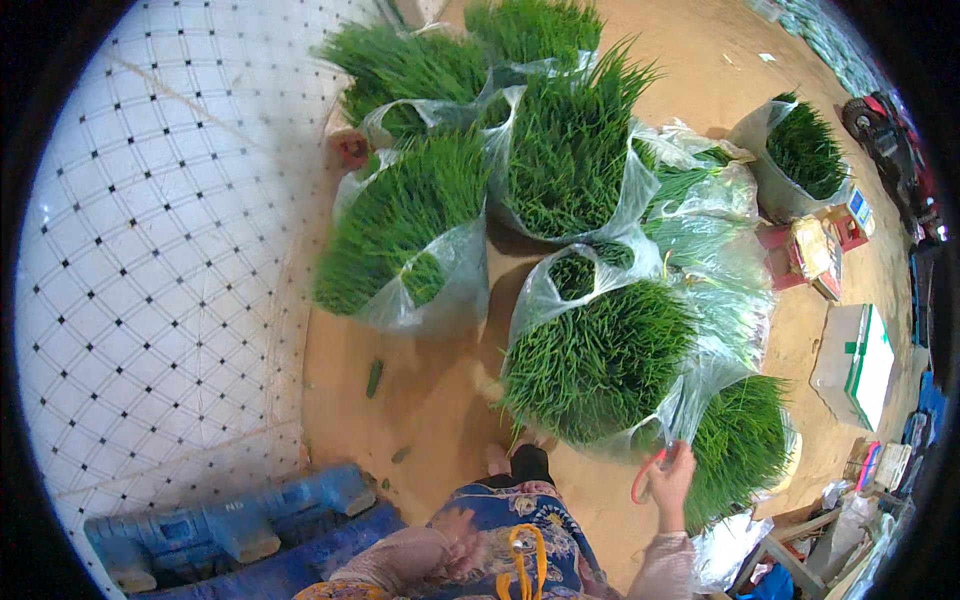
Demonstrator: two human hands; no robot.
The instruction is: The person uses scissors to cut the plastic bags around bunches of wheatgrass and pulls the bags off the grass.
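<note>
My right hand (674, 478) is closed on a pair of scissors with red loop handles (643, 480); the blades are hard to make out. It is at the near right edge of a clear plastic bag (545, 285) packed with long green chives or similar grass-like leaves (600, 365). Whether my fingers also pinch the bag's edge I cannot tell. Beside that hand, more green leaves (740, 450) spread out to the right. My left hand (455, 540), somewhat blurred, lies against my blue patterned apron (545, 515) with its fingers loosely apart and nothing in them.
Several more bagged bundles of leaves (410, 215) stand ahead on the brown floor (345, 400). A white tiled wall (160, 250) and blue plastic pieces (240, 525) are at left. To the right are a lidded white box (855, 365), a red stool (780, 255) and another filled bag (785, 165).
</note>
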